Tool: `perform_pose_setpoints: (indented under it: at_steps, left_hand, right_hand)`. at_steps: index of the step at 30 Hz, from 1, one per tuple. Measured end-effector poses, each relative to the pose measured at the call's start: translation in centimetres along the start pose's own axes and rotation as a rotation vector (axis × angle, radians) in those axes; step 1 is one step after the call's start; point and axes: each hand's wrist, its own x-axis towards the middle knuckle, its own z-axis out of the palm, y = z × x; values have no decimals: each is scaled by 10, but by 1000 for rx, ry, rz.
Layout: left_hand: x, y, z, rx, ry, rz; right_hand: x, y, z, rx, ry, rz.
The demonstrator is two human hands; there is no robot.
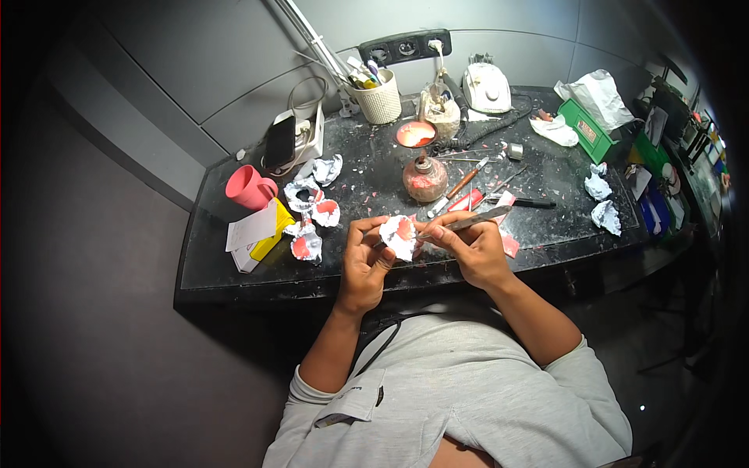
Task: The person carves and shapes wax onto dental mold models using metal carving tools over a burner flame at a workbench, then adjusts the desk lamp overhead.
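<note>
Just in front of the table's near edge, my left hand (363,273) is closed round a white plaster dental cast (396,243) with pink wax on it. My right hand (480,253) grips a metal wax knife (488,216) between thumb and fingers. One end of the knife points up to the right; the other meets the cast, its tip hard to make out. Beyond my hands stands a round, wax-stained spirit burner (425,181). Several more plaster pieces lie to the left, among them a cast with pink wax (306,246).
At left are a pink mug (248,187), a yellow-edged paper pad (269,230) and a phone (280,143). Behind the burner sits a dish of wax (416,134). A brush-like tool (468,178) and pink wax sheets (509,243) lie right. A green box (587,131) stands far right.
</note>
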Motion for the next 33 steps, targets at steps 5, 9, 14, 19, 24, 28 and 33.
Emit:
perform_pose_setpoints:
  at_steps: [5,9,14,19,24,28,33]
  left_hand:
    - [0,-1,-1,66,-3,53]
    - [-1,-2,-2,99,-21,66]
    - [-1,0,1,102,-16,54]
    - [-1,1,2,87,-4,49]
    - [0,-1,-2,77,-17,57]
    - [0,0,1,19,14,24]
    - [-2,-5,-5,103,4,33]
  right_hand:
    - [0,0,4,-250,-39,-154]
    - [2,2,3,-456,-48,-283]
    - [4,-1,3,-538,-47,-345]
    - [3,-8,6,-561,-48,-309]
    - [2,-7,5,-478,-46,-261]
    - [1,-2,4,-475,-45,-261]
    - [1,-5,5,-350,-101,-206]
